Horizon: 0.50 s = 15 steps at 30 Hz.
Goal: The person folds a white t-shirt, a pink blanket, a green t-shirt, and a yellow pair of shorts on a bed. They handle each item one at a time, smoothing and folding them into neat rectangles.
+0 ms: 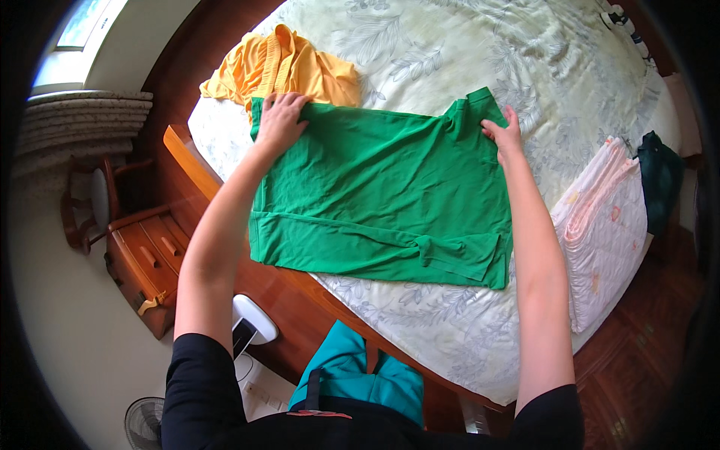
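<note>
A green T-shirt (371, 174) lies spread on the bed, its near side folded inward with one sleeve laid along the near right part. My left hand (279, 122) rests on the shirt's far left corner, fingers over the edge. At the far right, beside the other sleeve, is my right hand (505, 135), thumb and fingers apart at the cloth's edge; whether it pinches any fabric I cannot tell. Crumpled yellow-orange clothing (320, 73) with a gathered waistband lies just beyond my left hand, touching the shirt.
The bed has a leaf-patterned sheet (416, 320) and a wooden frame (194, 163). A folded pink-and-white quilt (607, 242) lies at right, with a dark green cloth (659, 180) beside it. At left stand a wooden drawer cabinet (152, 247) and a chair (101, 197); a fan (144, 424) is lower left.
</note>
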Each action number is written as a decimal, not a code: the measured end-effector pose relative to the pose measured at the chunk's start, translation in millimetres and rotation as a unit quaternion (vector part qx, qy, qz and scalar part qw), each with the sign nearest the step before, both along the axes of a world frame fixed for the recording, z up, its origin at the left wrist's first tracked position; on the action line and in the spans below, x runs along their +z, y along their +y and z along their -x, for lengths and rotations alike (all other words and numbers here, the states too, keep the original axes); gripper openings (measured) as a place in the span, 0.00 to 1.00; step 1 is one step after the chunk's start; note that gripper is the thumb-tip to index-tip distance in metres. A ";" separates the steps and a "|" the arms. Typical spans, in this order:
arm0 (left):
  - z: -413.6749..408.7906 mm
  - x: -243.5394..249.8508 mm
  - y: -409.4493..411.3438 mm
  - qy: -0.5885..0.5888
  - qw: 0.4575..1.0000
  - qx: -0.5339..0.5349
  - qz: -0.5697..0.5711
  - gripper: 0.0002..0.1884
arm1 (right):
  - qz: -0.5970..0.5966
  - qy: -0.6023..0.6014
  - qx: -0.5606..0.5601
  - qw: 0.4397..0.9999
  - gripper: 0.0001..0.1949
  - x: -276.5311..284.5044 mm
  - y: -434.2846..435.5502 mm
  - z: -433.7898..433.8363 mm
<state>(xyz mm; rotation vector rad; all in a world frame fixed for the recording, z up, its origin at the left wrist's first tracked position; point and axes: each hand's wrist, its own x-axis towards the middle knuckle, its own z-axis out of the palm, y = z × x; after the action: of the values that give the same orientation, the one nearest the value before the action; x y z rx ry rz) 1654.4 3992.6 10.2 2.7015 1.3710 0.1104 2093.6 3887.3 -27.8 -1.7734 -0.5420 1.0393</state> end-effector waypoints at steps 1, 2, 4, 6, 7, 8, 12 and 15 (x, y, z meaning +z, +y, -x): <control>8.5 1.2 4.1 0.007 1.000 -0.007 0.024 0.26 | 0.004 -0.012 0.000 1.000 0.42 -6.2 4.9 -1.5; 15.8 2.5 8.2 0.002 0.999 -0.012 0.034 0.25 | 0.009 -0.024 0.001 1.000 0.42 -11.8 9.3 -3.4; 27.0 4.8 13.6 -0.006 0.999 -0.025 0.027 0.23 | 0.052 -0.046 0.043 0.997 0.38 -20.1 15.4 -7.3; 33.2 7.2 16.1 0.000 0.999 -0.026 0.027 0.21 | 0.128 -0.064 0.122 0.982 0.29 -22.4 17.8 -11.7; 34.6 8.8 16.5 0.009 0.999 -0.026 0.029 0.19 | 0.169 -0.085 0.151 0.970 0.24 -20.9 17.6 -14.0; 35.4 10.4 15.5 0.017 0.999 -0.026 0.032 0.18 | 0.145 -0.116 0.185 0.965 0.21 -17.4 15.7 -15.6; 38.6 20.3 3.8 -0.003 0.998 -0.062 0.016 0.16 | 0.049 -0.345 0.289 0.892 0.13 17.3 -9.3 -17.5; 49.9 28.1 -14.4 -0.026 0.994 -0.103 -0.015 0.17 | 0.040 -0.461 0.371 0.805 0.15 57.5 -51.7 -12.1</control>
<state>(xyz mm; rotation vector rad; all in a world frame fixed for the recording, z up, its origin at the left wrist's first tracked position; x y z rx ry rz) 1604.5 3978.2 38.2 2.8234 1.0788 0.1842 2105.7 3835.5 29.7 -2.1288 -1.9395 0.5839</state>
